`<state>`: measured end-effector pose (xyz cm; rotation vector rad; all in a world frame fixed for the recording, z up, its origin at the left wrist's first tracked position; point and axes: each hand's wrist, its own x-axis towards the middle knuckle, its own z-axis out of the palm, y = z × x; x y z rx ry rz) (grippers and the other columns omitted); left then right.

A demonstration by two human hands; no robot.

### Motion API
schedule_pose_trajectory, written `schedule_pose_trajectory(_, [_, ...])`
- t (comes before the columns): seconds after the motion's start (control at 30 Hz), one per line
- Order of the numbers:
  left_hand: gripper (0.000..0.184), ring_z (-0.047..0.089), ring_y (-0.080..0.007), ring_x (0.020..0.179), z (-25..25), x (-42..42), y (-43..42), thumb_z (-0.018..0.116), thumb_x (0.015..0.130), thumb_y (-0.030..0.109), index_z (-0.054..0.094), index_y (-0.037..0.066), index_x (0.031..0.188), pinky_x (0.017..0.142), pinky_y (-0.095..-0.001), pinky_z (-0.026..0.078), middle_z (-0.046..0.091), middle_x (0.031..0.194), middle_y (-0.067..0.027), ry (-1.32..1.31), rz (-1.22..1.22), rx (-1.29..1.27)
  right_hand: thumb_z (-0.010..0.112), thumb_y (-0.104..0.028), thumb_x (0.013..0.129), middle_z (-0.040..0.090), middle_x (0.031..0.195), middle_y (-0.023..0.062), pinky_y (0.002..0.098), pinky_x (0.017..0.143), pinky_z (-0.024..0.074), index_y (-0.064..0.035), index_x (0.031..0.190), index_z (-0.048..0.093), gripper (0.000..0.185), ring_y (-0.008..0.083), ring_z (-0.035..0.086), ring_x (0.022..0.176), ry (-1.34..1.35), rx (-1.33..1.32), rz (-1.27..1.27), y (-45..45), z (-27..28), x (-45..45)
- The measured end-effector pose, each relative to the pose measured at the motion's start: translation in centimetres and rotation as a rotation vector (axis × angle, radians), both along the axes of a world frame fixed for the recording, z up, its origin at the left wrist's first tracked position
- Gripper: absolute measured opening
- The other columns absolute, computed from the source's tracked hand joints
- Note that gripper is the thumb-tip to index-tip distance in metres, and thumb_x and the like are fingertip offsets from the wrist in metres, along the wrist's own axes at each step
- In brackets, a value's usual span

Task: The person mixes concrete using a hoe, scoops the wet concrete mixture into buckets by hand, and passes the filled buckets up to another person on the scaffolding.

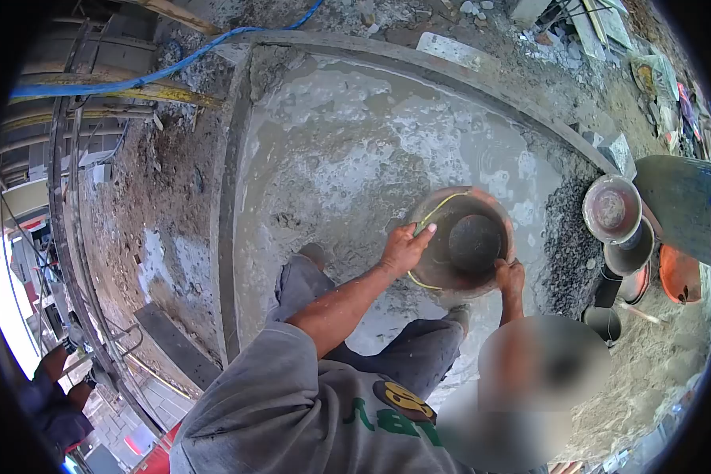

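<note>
My left hand (407,246) grips the left rim of a round, worn reddish-brown basin (475,243), where a yellow cord runs along the edge. The right rim of the basin is in my right hand (509,276), with the fingers closed on it. The basin is held over wet grey cement (355,158), between and beyond my feet. Its dark inside faces up, and whether it holds anything is hard to tell.
Dark gravel (565,237) lies right of the basin, beside stacked bowls (611,208) and a large drum (675,201). A low concrete edge (227,213) borders the cement. Bamboo poles and a blue hose (189,62) lie upper left. Another person's legs (55,379) show lower left.
</note>
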<state>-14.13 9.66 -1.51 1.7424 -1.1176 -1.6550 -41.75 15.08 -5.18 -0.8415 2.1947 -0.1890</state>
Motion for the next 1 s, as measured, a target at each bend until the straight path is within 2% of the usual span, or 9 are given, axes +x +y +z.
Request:
schedule_pose_trajectory(0.1, [0.041, 0.045, -0.0097, 0.05, -3.7, -3.0, 0.6, 0.058, 0.087, 0.043, 0.054, 0.005, 0.072, 0.052, -0.0292, 0.043, 0.049, 0.058, 0.0006, 0.295, 0.135, 0.204, 0.058, -0.016, 0.071, 0.06, 0.105, 0.0233, 0.039, 0.084, 0.0452, -0.0028, 0.12, 0.053, 0.051, 0.0363, 0.059, 0.097, 0.132, -0.175, 0.056, -1.6, 1.5, -0.8])
schedule_pose_trajectory(0.23, [0.037, 0.043, -0.0092, 0.047, -14.2, -5.3, 0.5, 0.059, 0.086, 0.041, 0.053, 0.008, 0.072, 0.05, -0.0283, 0.044, 0.046, 0.058, 0.0019, 0.64, 0.284, 0.498, 0.055, -0.01, 0.071, 0.044, 0.121, 0.0346, 0.0432, 0.091, 0.0412, -0.0139, 0.141, 0.028, 0.075, 0.0462, 0.047, 0.111, 0.568, -0.233, 0.255, -5.5, -4.1, 2.3])
schedule_pose_trajectory(0.3, [0.038, 0.04, -0.0086, 0.044, -18.8, -2.7, -0.3, 0.06, 0.086, 0.039, 0.049, 0.009, 0.065, 0.047, -0.0267, 0.04, 0.042, 0.053, 0.0025, 0.669, 0.255, 0.563, 0.052, -0.005, 0.07, 0.041, 0.12, 0.0399, 0.0462, 0.093, 0.0393, -0.0192, 0.144, 0.017, 0.084, 0.0525, 0.042, 0.111, 0.454, -0.168, 0.222, -6.6, -9.6, 4.1])
schedule_pose_trajectory(0.37, [0.039, 0.038, -0.0083, 0.043, -21.0, 2.4, -1.6, 0.061, 0.086, 0.038, 0.046, 0.011, 0.062, 0.046, -0.0263, 0.038, 0.04, 0.05, 0.0031, 0.764, 0.125, 0.553, 0.049, -0.003, 0.071, 0.04, 0.129, 0.0308, 0.0439, 0.091, 0.041, -0.0172, 0.145, 0.014, 0.083, 0.0464, 0.043, 0.114, 0.405, -0.101, 0.105, -7.8, -10.5, 7.8])
schedule_pose_trajectory(0.5, [0.034, 0.032, -0.0058, 0.043, -20.3, 9.3, 1.7, 0.062, 0.083, 0.026, 0.043, 0.014, 0.059, 0.045, -0.0247, 0.03, 0.035, 0.049, 0.0052, 0.722, 0.195, 0.589, 0.044, 0.007, 0.071, 0.024, 0.146, 0.015, 0.0422, 0.081, 0.0481, -0.0197, 0.144, 0.014, 0.083, 0.0415, 0.048, 0.111, 0.34, -0.083, 0.09, -4.4, -13.9, 14.8])
schedule_pose_trajectory(0.77, [0.032, 0.031, -0.0061, 0.042, -16.1, 27.1, 4.1, 0.064, 0.08, 0.019, 0.04, 0.014, 0.059, 0.043, -0.024, 0.027, 0.033, 0.049, 0.0057, 0.467, 0.473, 0.525, 0.045, 0.01, 0.069, 0.009, 0.15, 0.0148, 0.0389, 0.074, 0.0511, -0.0385, 0.136, 0.033, 0.083, 0.0393, 0.053, 0.106, 0.207, -0.198, 0.451, -2.8, -15.7, 33.5])
schedule_pose_trajectory(0.9, [0.026, 0.043, -0.0096, 0.051, -10.9, 30.5, 2.3, 0.062, 0.082, 0.03, 0.054, 0.006, 0.075, 0.048, -0.0289, 0.034, 0.045, 0.056, 0.0016, 0.162, 0.435, 0.478, 0.052, 0.002, 0.065, 0.009, 0.149, 0.0201, 0.0375, 0.078, 0.0498, -0.0315, 0.14, 0.03, 0.085, 0.0376, 0.057, 0.101, -0.033, -0.096, 0.335, -4.6, -16.4, 38.4])
schedule_pose_trajectory(0.93, [0.029, 0.047, -0.0123, 0.054, -9.7, 29.6, 1.6, 0.061, 0.083, 0.031, 0.055, 0.004, 0.078, 0.051, -0.0312, 0.037, 0.049, 0.06, -0.001, 0.114, 0.403, 0.418, 0.054, 0.0, 0.065, 0.037, 0.136, 0.0218, 0.0365, 0.067, 0.0508, -0.0177, 0.137, 0.035, 0.077, 0.033, 0.063, 0.075, -0.038, -0.222, 0.372, -5.3, -16.9, 38.0])
schedule_pose_trajectory(1.0, [0.033, 0.053, -0.0174, 0.062, -7.2, 27.9, 0.5, 0.059, 0.084, 0.033, 0.056, 0.0, 0.084, 0.057, -0.0352, 0.041, 0.055, 0.067, -0.0066, -0.014, 0.333, 0.309, 0.056, -0.001, 0.066, 0.061, 0.096, 0.0173, 0.037, 0.052, 0.0477, -0.0008, 0.12, 0.05, 0.054, 0.0252, 0.058, 0.054, -0.658, 0.067, -0.158, -6.7, -19.7, 35.1])
